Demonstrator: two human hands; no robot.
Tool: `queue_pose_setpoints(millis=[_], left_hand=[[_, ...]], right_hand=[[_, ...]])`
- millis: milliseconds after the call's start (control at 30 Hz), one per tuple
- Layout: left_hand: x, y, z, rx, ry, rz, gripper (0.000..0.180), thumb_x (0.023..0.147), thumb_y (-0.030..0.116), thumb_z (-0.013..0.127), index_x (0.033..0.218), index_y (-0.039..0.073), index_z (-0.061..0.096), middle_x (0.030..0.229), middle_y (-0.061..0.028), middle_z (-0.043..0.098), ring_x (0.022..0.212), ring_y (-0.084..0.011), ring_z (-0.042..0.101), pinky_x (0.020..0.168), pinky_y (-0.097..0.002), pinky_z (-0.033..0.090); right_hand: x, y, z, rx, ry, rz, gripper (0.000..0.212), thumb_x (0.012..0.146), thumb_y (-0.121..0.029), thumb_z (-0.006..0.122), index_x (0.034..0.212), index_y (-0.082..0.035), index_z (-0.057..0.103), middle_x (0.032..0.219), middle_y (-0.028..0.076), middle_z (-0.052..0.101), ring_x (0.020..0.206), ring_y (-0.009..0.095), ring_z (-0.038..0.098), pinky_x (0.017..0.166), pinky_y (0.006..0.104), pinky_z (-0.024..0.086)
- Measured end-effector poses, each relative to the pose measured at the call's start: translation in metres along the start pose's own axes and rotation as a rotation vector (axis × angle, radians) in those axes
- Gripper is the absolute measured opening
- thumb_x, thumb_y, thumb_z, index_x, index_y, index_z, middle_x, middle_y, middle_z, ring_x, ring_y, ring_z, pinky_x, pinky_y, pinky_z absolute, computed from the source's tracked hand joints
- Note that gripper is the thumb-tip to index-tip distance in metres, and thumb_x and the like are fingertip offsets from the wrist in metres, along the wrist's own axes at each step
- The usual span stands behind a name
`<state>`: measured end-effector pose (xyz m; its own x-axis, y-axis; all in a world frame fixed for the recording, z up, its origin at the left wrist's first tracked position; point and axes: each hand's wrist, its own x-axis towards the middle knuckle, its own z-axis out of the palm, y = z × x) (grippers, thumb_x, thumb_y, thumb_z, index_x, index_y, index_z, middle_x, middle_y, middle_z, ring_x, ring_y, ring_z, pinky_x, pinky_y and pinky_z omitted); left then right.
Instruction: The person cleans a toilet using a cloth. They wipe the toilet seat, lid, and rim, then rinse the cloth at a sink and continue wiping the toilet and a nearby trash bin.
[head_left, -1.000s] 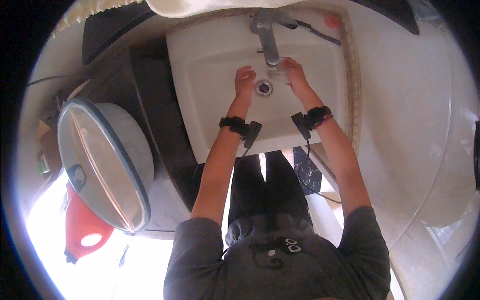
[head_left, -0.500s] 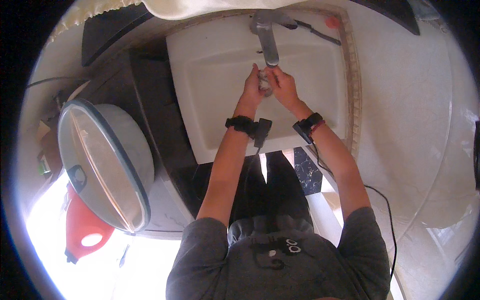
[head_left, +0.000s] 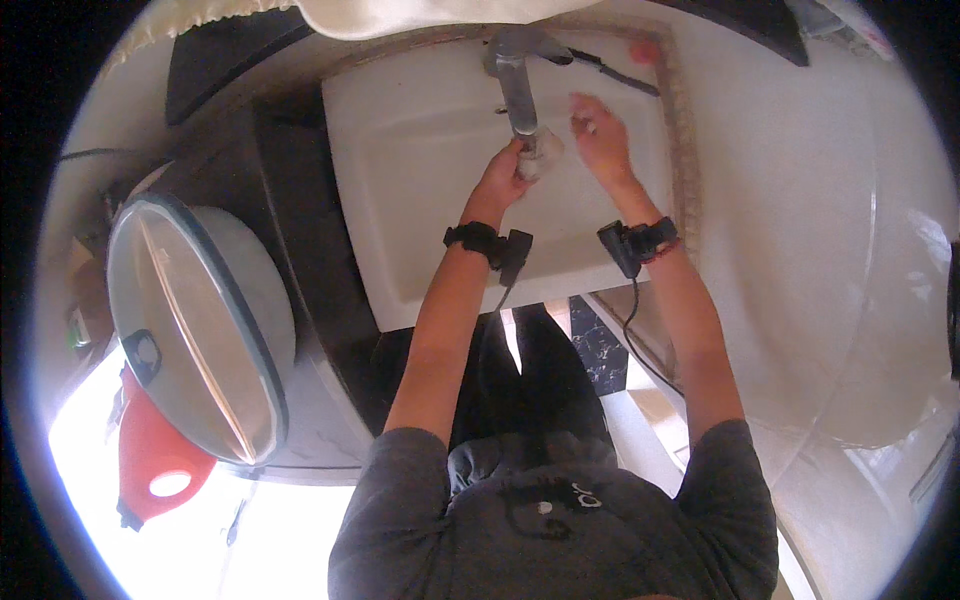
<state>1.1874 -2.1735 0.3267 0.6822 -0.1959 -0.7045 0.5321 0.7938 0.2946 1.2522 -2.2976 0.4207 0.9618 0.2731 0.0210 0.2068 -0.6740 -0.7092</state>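
Note:
My left hand (head_left: 497, 182) is closed around a small whitish, see-through thing (head_left: 540, 155), perhaps a glass; its exact kind is hard to make out. This sits right below the spout of the grey metal faucet (head_left: 517, 95), over the white sink (head_left: 420, 190). To the right of it, apart from it, my right hand (head_left: 606, 145) is raised above the basin. Its fingers are loosely bent with a gap to the thumb, and the tips are slightly blurred. I see nothing held in it.
A large pale basin with a blue-grey rim (head_left: 215, 250) leans on its side at the left, beside a dark counter (head_left: 285, 190). A red plastic container (head_left: 155, 455) stands behind it. A dark rod-like piece (head_left: 625, 75) lies on the sink's far right corner. Cables hang from both wrist straps.
My right hand has let go of the whitish thing and moved up and right, away from it. My left hand still holds it beneath the spout. The view has shifted slightly.

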Motion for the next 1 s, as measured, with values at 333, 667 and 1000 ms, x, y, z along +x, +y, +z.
queue_pose_setpoints(millis=[333,667,1000], left_hand=[[-0.018,0.012,0.008,-0.023,-0.049,0.204,0.027,0.089,0.029,0.045,0.108,0.011,0.05,0.094,0.0,0.055,0.082,-0.0117,0.052,0.068,-0.0268,0.043],[-0.103,0.023,0.013,0.588,-0.206,0.163,0.037,0.078,0.024,0.054,0.113,0.014,0.048,0.097,0.0031,0.052,0.087,-0.0111,0.049,0.076,-0.026,0.039],[-0.118,0.022,0.028,0.853,0.243,0.317,0.051,0.074,0.017,0.065,0.119,0.003,0.045,0.1,-0.0073,0.058,0.09,-0.019,0.054,0.079,-0.0317,0.042]], right_hand=[[0.013,-0.049,-0.028,-0.481,0.119,-0.582,0.068,0.064,0.006,0.054,0.128,-0.01,0.039,0.136,0.008,0.034,0.123,0.025,0.035,0.099,0.0407,0.031],[-0.043,-0.027,-0.014,0.451,-0.081,0.003,0.058,0.074,0.0,0.052,0.128,-0.015,0.039,0.136,0.006,0.033,0.117,0.02,0.041,0.093,0.0358,0.035],[-0.077,0.01,-0.02,0.576,-0.462,0.152,0.031,0.076,-0.012,0.061,0.107,-0.012,0.057,0.074,0.001,0.055,0.072,0.011,0.052,0.063,0.025,0.042]])
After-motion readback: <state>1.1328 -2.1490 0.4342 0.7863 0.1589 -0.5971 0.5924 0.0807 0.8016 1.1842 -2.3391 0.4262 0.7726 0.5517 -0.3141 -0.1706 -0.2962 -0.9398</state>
